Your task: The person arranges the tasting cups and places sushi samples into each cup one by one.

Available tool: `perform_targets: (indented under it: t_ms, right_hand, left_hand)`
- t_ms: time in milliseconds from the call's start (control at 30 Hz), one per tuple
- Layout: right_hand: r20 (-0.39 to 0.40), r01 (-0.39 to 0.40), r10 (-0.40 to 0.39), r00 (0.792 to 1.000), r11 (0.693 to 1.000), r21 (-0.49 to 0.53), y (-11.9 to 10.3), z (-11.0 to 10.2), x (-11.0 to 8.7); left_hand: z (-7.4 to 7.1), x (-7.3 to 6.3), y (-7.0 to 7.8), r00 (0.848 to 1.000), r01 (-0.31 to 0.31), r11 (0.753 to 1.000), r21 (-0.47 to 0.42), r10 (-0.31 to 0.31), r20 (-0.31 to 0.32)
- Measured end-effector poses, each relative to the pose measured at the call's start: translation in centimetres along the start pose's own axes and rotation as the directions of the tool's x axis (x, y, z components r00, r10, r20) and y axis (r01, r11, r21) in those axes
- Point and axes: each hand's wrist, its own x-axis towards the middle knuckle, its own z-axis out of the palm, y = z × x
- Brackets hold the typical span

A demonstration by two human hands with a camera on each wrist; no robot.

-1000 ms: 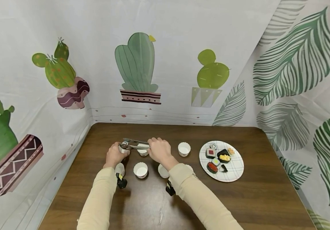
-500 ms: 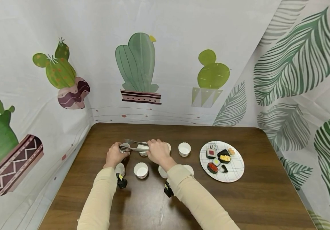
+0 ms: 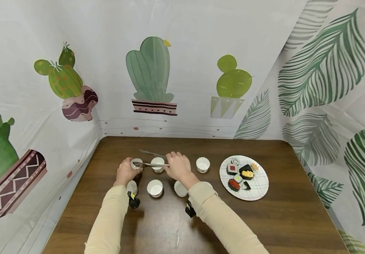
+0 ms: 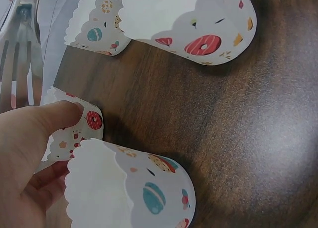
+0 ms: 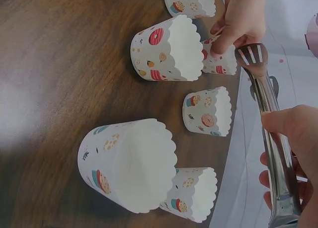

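Observation:
My left hand [image 3: 127, 172] pinches a white paper baking cup [image 4: 94, 119] at the table's back left, thumb on one side and fingers on the other. The cup has a scalloped rim and printed sweets. My right hand [image 3: 177, 166] holds a pair of metal tongs [image 5: 278, 163] by their arms, which point left. One slotted tong end [image 3: 139, 164] is over the held cup's mouth; the other tip [image 3: 144, 152] stands apart, farther back. Nothing shows between the tips. In the left wrist view, a tong end [image 4: 20, 54] hangs above the left thumb. The held cup's inside is mostly hidden.
Several more paper cups stand in two rows, including a back one [image 3: 158, 164], a front one [image 3: 155, 188] and a back-right one [image 3: 203, 164]. Right of them, a round white plate [image 3: 258, 188] bears several sushi pieces [image 3: 247, 174]. A patterned cloth [image 3: 195, 70] hangs behind the table.
The tongs' ends have spread farther apart, the far arm shifting back. My right hand has moved slightly, while my left hand keeps its hold on the cup.

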Motion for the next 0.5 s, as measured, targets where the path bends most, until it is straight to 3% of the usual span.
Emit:
perform_targets:
  t_ms: [500]
  right_hand:
    - [-0.072, 0.006, -0.002, 0.997, 0.999, 0.048, 1.0, -1.3, -1.4]
  left_hand:
    - [0.0, -0.1, 0.1, 1.0, 0.021, 1.0, 0.0, -0.021, 0.017]
